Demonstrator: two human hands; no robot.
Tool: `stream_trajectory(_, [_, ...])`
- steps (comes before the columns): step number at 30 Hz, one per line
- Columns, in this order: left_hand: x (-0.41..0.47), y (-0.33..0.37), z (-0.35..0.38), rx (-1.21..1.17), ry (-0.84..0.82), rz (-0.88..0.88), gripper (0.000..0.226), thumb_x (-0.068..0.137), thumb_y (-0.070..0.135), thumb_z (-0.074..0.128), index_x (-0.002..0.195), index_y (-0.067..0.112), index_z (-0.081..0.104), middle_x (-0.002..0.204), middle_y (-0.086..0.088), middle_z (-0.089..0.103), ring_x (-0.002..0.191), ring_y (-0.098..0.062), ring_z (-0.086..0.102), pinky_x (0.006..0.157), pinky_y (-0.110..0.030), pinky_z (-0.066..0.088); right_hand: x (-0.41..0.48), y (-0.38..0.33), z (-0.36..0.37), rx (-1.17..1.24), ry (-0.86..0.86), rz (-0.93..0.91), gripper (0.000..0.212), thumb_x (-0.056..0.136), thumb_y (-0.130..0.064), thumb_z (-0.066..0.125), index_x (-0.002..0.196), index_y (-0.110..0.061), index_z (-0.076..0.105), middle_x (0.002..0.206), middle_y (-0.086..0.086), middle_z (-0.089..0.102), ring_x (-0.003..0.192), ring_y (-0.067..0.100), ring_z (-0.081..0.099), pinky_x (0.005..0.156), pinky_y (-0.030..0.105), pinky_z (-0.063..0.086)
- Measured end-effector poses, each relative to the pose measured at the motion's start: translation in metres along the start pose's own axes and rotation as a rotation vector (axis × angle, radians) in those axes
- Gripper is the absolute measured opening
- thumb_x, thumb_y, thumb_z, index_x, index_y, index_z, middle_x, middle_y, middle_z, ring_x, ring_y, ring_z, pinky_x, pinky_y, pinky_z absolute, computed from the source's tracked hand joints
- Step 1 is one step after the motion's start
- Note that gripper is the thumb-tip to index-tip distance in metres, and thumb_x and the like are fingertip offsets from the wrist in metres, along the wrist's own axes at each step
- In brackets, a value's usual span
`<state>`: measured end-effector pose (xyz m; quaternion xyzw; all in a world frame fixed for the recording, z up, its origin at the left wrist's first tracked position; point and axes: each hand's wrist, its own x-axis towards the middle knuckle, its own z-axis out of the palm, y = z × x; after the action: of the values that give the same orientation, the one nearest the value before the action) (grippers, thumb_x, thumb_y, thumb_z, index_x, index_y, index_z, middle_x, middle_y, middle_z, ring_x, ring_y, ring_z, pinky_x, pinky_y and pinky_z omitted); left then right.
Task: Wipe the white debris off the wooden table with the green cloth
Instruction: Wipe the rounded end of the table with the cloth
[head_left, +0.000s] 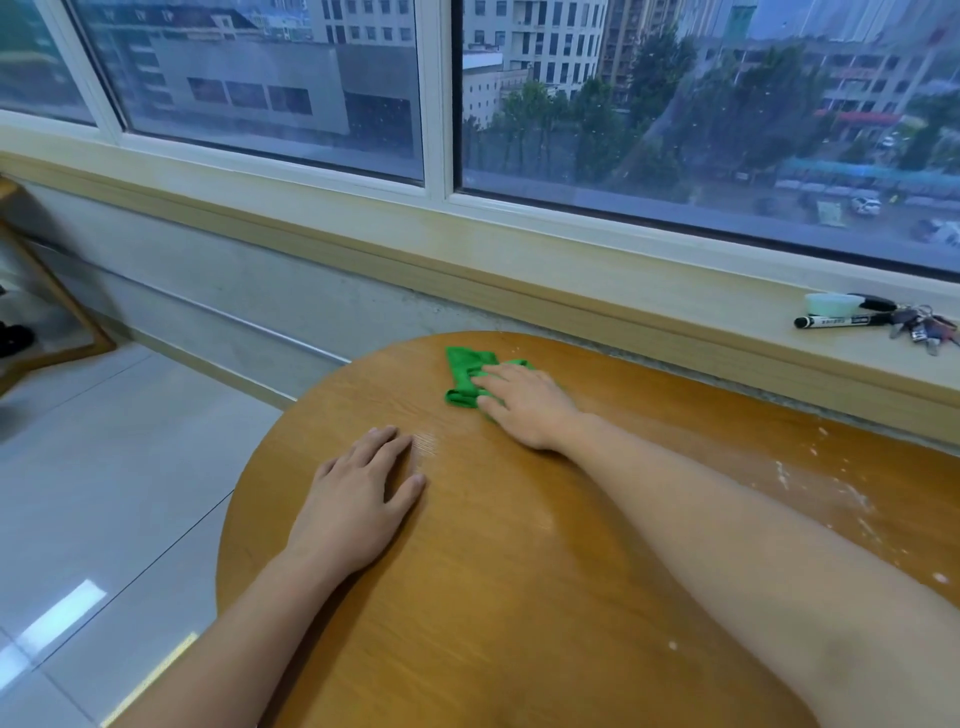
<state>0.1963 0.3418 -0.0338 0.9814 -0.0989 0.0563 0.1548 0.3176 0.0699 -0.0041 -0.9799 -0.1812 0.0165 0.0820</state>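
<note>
A crumpled green cloth (464, 372) lies near the far rounded end of the wooden table (467, 571). My right hand (524, 402) presses flat on top of it, fingers spread and pointing left, covering the cloth's right part. My left hand (358, 499) rests palm down on the bare wood nearer to me, fingers slightly apart, holding nothing. White debris (810, 483) is smeared and speckled over the table's right side, beyond my right forearm, with a few specks by the table's far edge.
A wooden windowsill (623, 306) runs behind the table under a large window. On its right end lie a black marker (841, 320), a pale round lid and a bunch of keys (922, 327). Shiny tiled floor (104, 493) drops off to the left.
</note>
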Motion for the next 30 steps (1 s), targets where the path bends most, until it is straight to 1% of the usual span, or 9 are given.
stream_trajectory(4, [-0.002, 0.002, 0.002, -0.002, 0.020, -0.006, 0.075, 0.100, 0.076, 0.021, 0.165, 0.040, 0.031, 0.175, 0.017, 0.025, 0.161, -0.007, 0.021, 0.128, -0.042, 0.023, 0.012, 0.053, -0.015, 0.003, 0.037, 0.211, 0.057, 0.112, -0.053, 0.032, 0.164, -0.029, 0.039, 0.173, 0.000, 0.033, 0.159, 0.024, 0.027, 0.129, 0.049, 0.020])
stream_trajectory(6, [-0.003, 0.004, 0.002, 0.000, 0.029, -0.010, 0.075, 0.100, 0.076, 0.021, 0.165, 0.040, 0.031, 0.175, 0.017, 0.025, 0.161, -0.006, 0.020, 0.129, -0.041, 0.022, 0.020, 0.067, -0.020, 0.004, 0.044, 0.315, 0.057, 0.113, -0.050, 0.031, 0.164, -0.025, 0.039, 0.173, 0.003, 0.032, 0.158, 0.028, 0.028, 0.128, 0.051, 0.021])
stream_trajectory(8, [-0.003, 0.005, 0.003, 0.004, 0.035, -0.013, 0.074, 0.101, 0.074, 0.022, 0.165, 0.040, 0.030, 0.175, 0.017, 0.024, 0.161, -0.006, 0.018, 0.129, -0.039, 0.020, 0.030, 0.063, -0.019, -0.021, 0.054, 0.402, 0.056, 0.113, -0.045, 0.028, 0.162, -0.023, 0.041, 0.171, 0.006, 0.035, 0.156, 0.031, 0.031, 0.127, 0.052, 0.023])
stream_trajectory(12, [-0.003, 0.007, 0.002, 0.000, 0.040, -0.020, 0.072, 0.101, 0.073, 0.023, 0.165, 0.040, 0.031, 0.175, 0.017, 0.024, 0.161, -0.005, 0.017, 0.129, -0.039, 0.020, 0.059, 0.022, -0.010, -0.056, 0.091, 0.574, 0.053, 0.111, -0.036, 0.027, 0.156, -0.019, 0.048, 0.165, 0.009, 0.043, 0.149, 0.035, 0.037, 0.123, 0.054, 0.026])
stream_trajectory(15, [-0.003, 0.007, 0.002, 0.004, 0.044, -0.022, 0.072, 0.100, 0.073, 0.023, 0.164, 0.040, 0.033, 0.175, 0.017, 0.026, 0.161, -0.005, 0.017, 0.128, -0.040, 0.022, 0.082, -0.010, -0.006, -0.026, 0.067, 0.482, 0.053, 0.110, -0.035, 0.029, 0.159, -0.021, 0.044, 0.169, 0.008, 0.038, 0.152, 0.034, 0.033, 0.123, 0.054, 0.025])
stream_trajectory(20, [-0.002, 0.008, 0.001, 0.015, 0.048, -0.024, 0.071, 0.100, 0.073, 0.025, 0.163, 0.041, 0.034, 0.174, 0.017, 0.028, 0.160, -0.005, 0.020, 0.127, -0.039, 0.023, 0.110, -0.062, 0.005, 0.004, -0.019, 0.174, 0.056, 0.111, -0.039, 0.027, 0.166, -0.029, 0.034, 0.176, 0.001, 0.025, 0.160, 0.029, 0.020, 0.129, 0.054, 0.011])
stream_trajectory(24, [-0.001, 0.007, 0.002, 0.018, 0.048, -0.022, 0.070, 0.100, 0.072, 0.027, 0.163, 0.041, 0.036, 0.173, 0.016, 0.031, 0.159, -0.006, 0.023, 0.125, -0.040, 0.027, 0.108, -0.092, 0.014, -0.012, -0.060, -0.047, 0.055, 0.112, -0.044, 0.030, 0.166, -0.034, 0.033, 0.176, -0.006, 0.025, 0.161, 0.024, 0.019, 0.130, 0.052, 0.009])
stream_trajectory(27, [-0.001, 0.006, 0.001, 0.021, 0.041, -0.018, 0.071, 0.100, 0.072, 0.028, 0.163, 0.040, 0.037, 0.173, 0.015, 0.032, 0.159, -0.007, 0.025, 0.124, -0.040, 0.029, 0.087, -0.090, 0.018, -0.002, -0.064, -0.168, 0.054, 0.112, -0.048, 0.032, 0.164, -0.036, 0.036, 0.174, -0.007, 0.029, 0.160, 0.021, 0.021, 0.129, 0.050, 0.012])
stream_trajectory(30, [-0.002, 0.007, 0.000, 0.022, 0.038, -0.020, 0.071, 0.100, 0.073, 0.029, 0.162, 0.040, 0.037, 0.172, 0.015, 0.033, 0.159, -0.007, 0.027, 0.124, -0.040, 0.029, 0.058, -0.067, 0.019, 0.038, -0.048, -0.197, 0.053, 0.111, -0.051, 0.034, 0.162, -0.037, 0.040, 0.173, -0.008, 0.033, 0.159, 0.021, 0.023, 0.127, 0.047, 0.013])
